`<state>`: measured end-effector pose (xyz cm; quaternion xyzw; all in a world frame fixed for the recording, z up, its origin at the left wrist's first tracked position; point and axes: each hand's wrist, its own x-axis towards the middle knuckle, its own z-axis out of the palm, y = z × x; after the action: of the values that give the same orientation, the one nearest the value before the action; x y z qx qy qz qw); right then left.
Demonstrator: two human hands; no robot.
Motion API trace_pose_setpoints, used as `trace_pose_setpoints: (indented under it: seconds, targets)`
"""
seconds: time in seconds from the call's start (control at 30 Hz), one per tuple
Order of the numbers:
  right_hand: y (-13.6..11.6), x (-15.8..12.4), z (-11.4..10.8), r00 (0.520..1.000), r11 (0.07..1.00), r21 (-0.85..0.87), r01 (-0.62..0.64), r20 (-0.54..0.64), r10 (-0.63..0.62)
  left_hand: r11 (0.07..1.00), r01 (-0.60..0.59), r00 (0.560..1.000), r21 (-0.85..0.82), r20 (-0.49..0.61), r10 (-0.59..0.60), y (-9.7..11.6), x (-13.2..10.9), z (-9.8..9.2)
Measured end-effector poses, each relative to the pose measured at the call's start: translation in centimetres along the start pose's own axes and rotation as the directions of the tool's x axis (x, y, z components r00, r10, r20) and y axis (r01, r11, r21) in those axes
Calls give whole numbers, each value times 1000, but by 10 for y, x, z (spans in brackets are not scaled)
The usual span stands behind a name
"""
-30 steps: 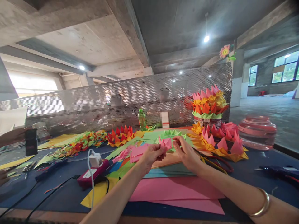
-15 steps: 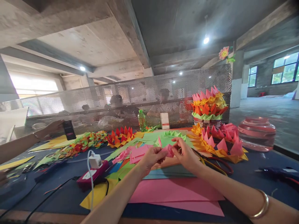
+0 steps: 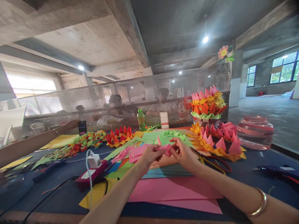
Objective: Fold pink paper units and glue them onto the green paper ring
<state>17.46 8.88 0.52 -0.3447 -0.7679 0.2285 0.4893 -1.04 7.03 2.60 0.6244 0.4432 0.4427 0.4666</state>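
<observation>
A small folded piece of pink paper (image 3: 167, 150) is pinched between my two hands over the middle of the table. My left hand (image 3: 150, 157) is closed on its left side, thumb on top. Thumb and fingers of my right hand (image 3: 183, 152) press its right edge. Just beyond are green folded paper points (image 3: 174, 134) in a row. Pink paper pieces (image 3: 137, 153) lie left of my left hand. Under my forearms are large pink sheets (image 3: 173, 189) with blue and green sheets.
Folded paper rings (image 3: 207, 104) stand stacked at the back right, beside a water-filled jar (image 3: 255, 133). Scissors (image 3: 216, 165) lie right of my right hand. A purple power strip (image 3: 91, 171) with a white charger is on the left. A co-worker's hand (image 3: 73, 125) is near a phone (image 3: 82, 128).
My hands stay in nearly the same place, with the pink paper turned slightly between them. At the left, the co-worker's hand and the phone have moved to the right and farther back.
</observation>
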Motion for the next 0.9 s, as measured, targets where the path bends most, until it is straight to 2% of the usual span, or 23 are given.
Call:
trace_pose_setpoints:
  seconds: [0.47, 0.9]
  targets:
    - [0, 0, -1, 1000, 1000, -7, 0, -5, 0, 998, 17, 999, -63, -28, -19, 8, -3, 4]
    - [0, 1, -1, 999, 1000, -2, 23, -22, -23, 994, 9, 1000, -106, -24, -11, 3, 1, 1]
